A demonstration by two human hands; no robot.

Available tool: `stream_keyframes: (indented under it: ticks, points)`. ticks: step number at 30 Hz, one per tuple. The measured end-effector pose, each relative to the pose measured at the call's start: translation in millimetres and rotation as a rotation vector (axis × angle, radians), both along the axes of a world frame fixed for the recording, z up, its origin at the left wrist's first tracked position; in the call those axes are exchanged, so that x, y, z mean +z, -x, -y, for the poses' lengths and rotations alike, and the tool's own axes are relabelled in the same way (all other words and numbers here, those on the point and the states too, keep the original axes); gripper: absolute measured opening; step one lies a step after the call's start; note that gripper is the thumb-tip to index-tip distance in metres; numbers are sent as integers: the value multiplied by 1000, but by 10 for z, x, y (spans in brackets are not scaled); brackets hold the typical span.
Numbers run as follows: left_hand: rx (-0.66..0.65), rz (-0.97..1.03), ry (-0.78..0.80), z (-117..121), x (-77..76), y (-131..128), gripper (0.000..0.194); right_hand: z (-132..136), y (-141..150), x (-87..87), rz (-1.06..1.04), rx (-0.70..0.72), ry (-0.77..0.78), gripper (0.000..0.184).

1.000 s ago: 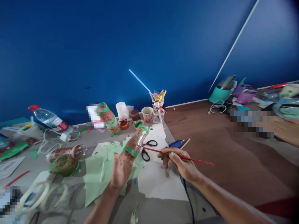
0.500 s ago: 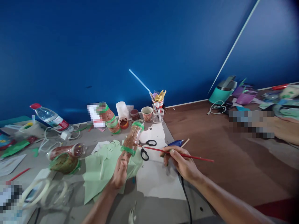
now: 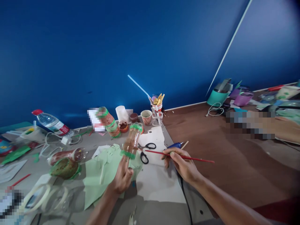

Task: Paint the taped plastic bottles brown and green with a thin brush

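Note:
My left hand (image 3: 122,178) is wrapped round the lower end of a clear plastic bottle (image 3: 132,140) smeared with brown paint and ringed with green tape, tilted up and away from me. My right hand (image 3: 181,164) pinches a thin red paintbrush (image 3: 194,159) whose tip points left and sits close to the bottle's side. Black scissors (image 3: 145,150) lie on white paper (image 3: 159,184) just behind the brush tip. Pale green paper scraps (image 3: 98,172) lie under my left hand.
Another taped brown bottle (image 3: 109,122), paint pots (image 3: 123,126), cups (image 3: 147,117) and a tool holder (image 3: 157,107) stand by the blue wall. A water bottle (image 3: 52,122), a painted bottle lying flat (image 3: 67,154), tape rolls (image 3: 47,197) and cables clutter the left. A blue glue gun (image 3: 174,145) lies behind my right hand.
My left hand has raised the bottle more upright and swung its top leftward. The brush hand stays almost still. The camera has shifted slightly.

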State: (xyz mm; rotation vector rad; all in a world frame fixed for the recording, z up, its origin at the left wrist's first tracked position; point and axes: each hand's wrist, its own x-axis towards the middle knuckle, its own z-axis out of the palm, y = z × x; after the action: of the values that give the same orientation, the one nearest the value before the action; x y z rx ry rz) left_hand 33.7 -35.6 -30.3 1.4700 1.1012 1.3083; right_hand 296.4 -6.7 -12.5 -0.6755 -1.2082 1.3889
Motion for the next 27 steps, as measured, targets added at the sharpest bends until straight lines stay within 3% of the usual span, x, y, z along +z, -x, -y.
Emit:
stream_keyframes:
  ticks: [3, 7, 13, 18, 22, 27]
  points:
    - [-13, -285, -136, 3, -25, 17, 51, 16, 41, 24, -1, 47, -45, 29]
    - [-20, -390, -160, -8, -70, 23, 54, 42, 90, 83, 69, 60, -90, 27]
    - [49, -342, -165, -54, -97, 7, 50, 54, 78, 136, 188, 35, -120, 32]
    - [91, -254, -183, -61, -37, -1, 37, 33, 47, 79, 78, 8, -80, 27]
    - [68, -306, -184, -69, 46, -18, 42, -2, 28, -10, 6, -7, -59, 27]
    - [59, -322, -186, -66, 51, -20, 45, -23, 62, -68, -27, 73, -96, 23]
